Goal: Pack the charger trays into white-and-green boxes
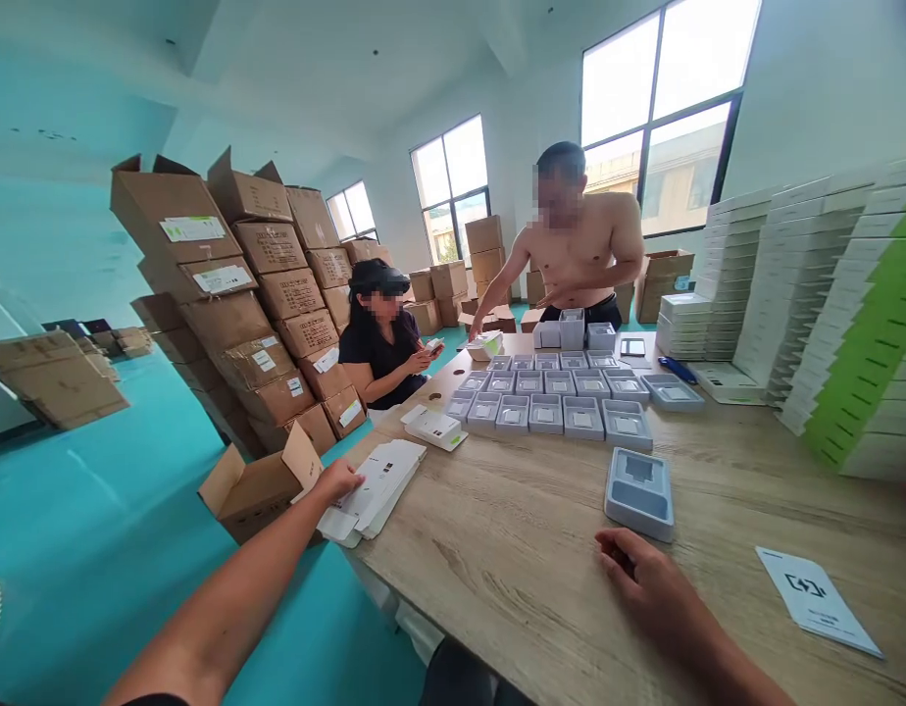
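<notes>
My left hand point(339, 480) is closed on the near left edge of a stack of flat white cartons point(386, 482), its thumb on top. The stack lies at the table's left edge. My right hand point(640, 574) rests on the wooden table point(512, 549), loosely curled with a gap between thumb and fingers, and nothing shows in it. Just beyond its fingertips lies a single grey moulded tray point(639, 492) with two recesses. To the right of that hand is a white leaflet point(817, 598) with a battery symbol.
Rows of grey trays point(545, 416) fill the table's middle, with a white box point(433, 428) to their left. Tall stacks of white boxes point(828, 294) stand at right. Two people, one seated point(383, 343) and one standing point(581, 240), are across the table. An open carton point(266, 490) is at left.
</notes>
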A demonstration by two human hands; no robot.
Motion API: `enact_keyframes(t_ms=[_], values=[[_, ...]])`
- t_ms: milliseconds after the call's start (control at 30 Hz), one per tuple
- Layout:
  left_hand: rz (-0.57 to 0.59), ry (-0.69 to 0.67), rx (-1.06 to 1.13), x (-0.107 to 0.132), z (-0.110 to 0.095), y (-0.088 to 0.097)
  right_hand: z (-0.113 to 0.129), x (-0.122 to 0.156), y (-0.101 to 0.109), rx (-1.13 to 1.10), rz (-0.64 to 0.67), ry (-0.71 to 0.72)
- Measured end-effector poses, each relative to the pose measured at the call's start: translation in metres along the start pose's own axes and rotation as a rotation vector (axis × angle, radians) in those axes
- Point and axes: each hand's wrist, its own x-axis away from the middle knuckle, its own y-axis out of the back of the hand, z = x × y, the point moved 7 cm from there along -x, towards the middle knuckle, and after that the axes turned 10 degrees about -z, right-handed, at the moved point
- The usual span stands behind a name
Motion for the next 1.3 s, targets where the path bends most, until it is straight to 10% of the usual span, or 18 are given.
enact_keyframes(t_ms=[300,600,800,933,1067,1300], values=[[-0.074,-0.218,0.248,0.033,-0.057,0.045,0.012,0.011,0.004,-0.122,-0.077,-0.049],[0.341,-0.767,0.555,0.176,-0.165,0.002,0.126,-0.010,-0.046,-1.016,0.159,-0.403],[0.131,-1.064,0.386,0.228,-0.174,0.008,0.125,0.007,-0.035,-1.140,0.055,-0.367],[-0.043,-1.301,0.123,0.259,-0.176,0.003,0.120,0.023,-0.026,-1.125,0.256,-0.346],[0.022,-1.418,0.106,0.275,-0.183,0.003,0.110,0.040,-0.024,-1.211,0.437,-0.452],[0.051,-1.518,-0.013,0.293,-0.186,-0.006,0.114,0.060,-0.029,-0.960,0.340,-0.460]])
